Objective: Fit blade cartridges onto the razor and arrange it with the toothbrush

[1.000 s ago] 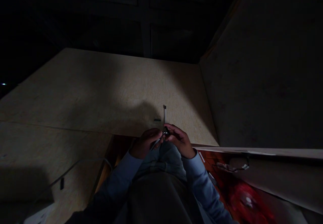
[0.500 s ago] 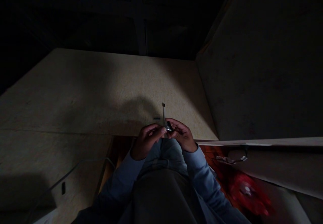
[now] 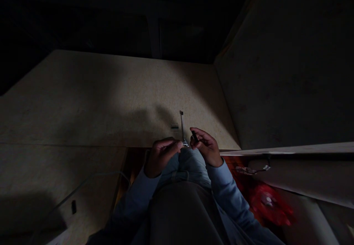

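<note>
My left hand (image 3: 164, 154) is closed in a pinch, thumb against fingers, on a small shiny metal piece (image 3: 185, 143). My right hand (image 3: 207, 145), a short gap away, grips a small black block-shaped piece (image 3: 195, 136) between thumb and fingers. The dim light hides the exact kind of both pieces. Just beyond the hands a thin rod (image 3: 182, 125) with a dark tip lies on the table, its near end by the metal piece. Left of the rod lies a small dark strip (image 3: 174, 127) with a paler border.
The pale tabletop (image 3: 132, 86) meets an upright panel (image 3: 282, 75) on the right. A cable (image 3: 91, 175) and a small black object (image 3: 73, 207) lie on the lower-left surface. A red plastic bag (image 3: 269, 202) lies at the lower right.
The black piece and the shiny metal piece were together between both hands; now they are apart. My right hand has moved right with the black piece, and my left keeps the metal one.
</note>
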`<action>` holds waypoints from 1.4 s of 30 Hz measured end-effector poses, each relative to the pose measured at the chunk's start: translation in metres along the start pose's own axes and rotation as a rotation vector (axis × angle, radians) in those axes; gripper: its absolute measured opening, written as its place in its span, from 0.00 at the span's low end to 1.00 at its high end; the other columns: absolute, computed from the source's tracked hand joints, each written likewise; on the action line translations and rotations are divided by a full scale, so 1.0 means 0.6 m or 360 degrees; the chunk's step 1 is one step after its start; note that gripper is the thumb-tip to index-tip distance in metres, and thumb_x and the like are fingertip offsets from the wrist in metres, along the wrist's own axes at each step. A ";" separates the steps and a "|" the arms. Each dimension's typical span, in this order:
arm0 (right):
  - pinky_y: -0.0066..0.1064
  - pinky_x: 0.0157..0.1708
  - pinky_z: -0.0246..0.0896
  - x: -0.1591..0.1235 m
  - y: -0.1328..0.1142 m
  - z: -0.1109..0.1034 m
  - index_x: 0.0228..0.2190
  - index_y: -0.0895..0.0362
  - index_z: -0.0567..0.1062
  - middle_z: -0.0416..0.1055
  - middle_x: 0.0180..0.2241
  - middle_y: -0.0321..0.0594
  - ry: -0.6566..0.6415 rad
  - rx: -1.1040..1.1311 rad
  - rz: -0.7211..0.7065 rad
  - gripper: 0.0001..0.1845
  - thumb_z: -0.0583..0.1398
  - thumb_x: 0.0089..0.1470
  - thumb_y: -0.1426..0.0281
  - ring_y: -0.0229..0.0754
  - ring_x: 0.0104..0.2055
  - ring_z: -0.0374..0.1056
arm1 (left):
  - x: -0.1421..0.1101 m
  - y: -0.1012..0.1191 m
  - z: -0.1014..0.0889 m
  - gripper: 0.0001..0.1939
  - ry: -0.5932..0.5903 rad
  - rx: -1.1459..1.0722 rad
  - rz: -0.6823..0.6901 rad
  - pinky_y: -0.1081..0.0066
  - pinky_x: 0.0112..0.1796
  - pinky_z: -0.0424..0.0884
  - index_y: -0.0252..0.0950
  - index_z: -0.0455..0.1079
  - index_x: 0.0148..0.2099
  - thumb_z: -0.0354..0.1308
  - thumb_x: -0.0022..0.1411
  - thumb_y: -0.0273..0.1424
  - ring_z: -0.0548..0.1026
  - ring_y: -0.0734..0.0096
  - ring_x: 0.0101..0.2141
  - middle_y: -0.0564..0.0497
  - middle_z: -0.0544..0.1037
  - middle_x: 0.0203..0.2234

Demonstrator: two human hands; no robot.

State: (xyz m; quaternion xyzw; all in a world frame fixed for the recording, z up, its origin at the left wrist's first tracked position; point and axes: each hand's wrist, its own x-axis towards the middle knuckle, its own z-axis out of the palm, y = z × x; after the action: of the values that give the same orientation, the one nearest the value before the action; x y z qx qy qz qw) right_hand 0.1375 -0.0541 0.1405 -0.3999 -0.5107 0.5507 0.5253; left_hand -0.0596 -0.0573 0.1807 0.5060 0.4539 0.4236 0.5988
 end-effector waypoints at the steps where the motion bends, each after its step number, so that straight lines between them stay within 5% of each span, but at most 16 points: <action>1: 0.33 0.32 0.65 -0.002 0.002 -0.002 0.53 0.53 0.76 0.70 0.26 0.33 0.0004 0.0009 0.0017 0.31 0.68 0.52 0.51 0.38 0.27 0.66 | 0.000 -0.002 -0.003 0.22 0.0007 -0.0014 -0.0009 0.71 0.27 0.60 0.36 0.72 0.24 0.62 0.61 0.48 0.62 0.74 0.22 0.54 0.68 0.18; 13: 0.36 0.34 0.75 -0.012 0.007 0.016 0.54 0.51 0.76 0.77 0.32 0.36 -0.0170 0.0181 0.0265 0.30 0.71 0.50 0.60 0.39 0.29 0.74 | 0.001 -0.035 -0.020 0.23 0.0011 -0.0261 -0.0240 0.74 0.25 0.59 0.35 0.73 0.32 0.63 0.57 0.52 0.64 0.76 0.23 0.52 0.73 0.24; 23: 0.38 0.37 0.76 0.008 0.006 0.033 0.54 0.50 0.75 0.79 0.35 0.37 -0.0189 0.0170 0.0243 0.27 0.70 0.52 0.63 0.39 0.30 0.75 | 0.001 -0.034 -0.047 0.21 0.0075 -0.0309 -0.0300 0.74 0.25 0.61 0.34 0.75 0.37 0.65 0.55 0.48 0.67 0.75 0.24 0.51 0.76 0.26; 42: 0.32 0.38 0.69 0.047 0.027 0.049 0.49 0.51 0.77 0.73 0.30 0.33 0.0010 -0.0050 0.0201 0.27 0.73 0.46 0.64 0.37 0.34 0.71 | -0.002 -0.031 -0.051 0.22 0.0214 -0.0437 -0.0384 0.75 0.21 0.58 0.34 0.76 0.41 0.67 0.54 0.47 0.65 0.78 0.21 0.53 0.75 0.25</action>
State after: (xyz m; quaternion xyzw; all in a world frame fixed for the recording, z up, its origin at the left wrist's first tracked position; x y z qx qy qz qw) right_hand 0.1025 -0.0290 0.1317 -0.4413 -0.4914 0.5735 0.4847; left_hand -0.0888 -0.0539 0.1597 0.3320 0.4881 0.4394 0.6771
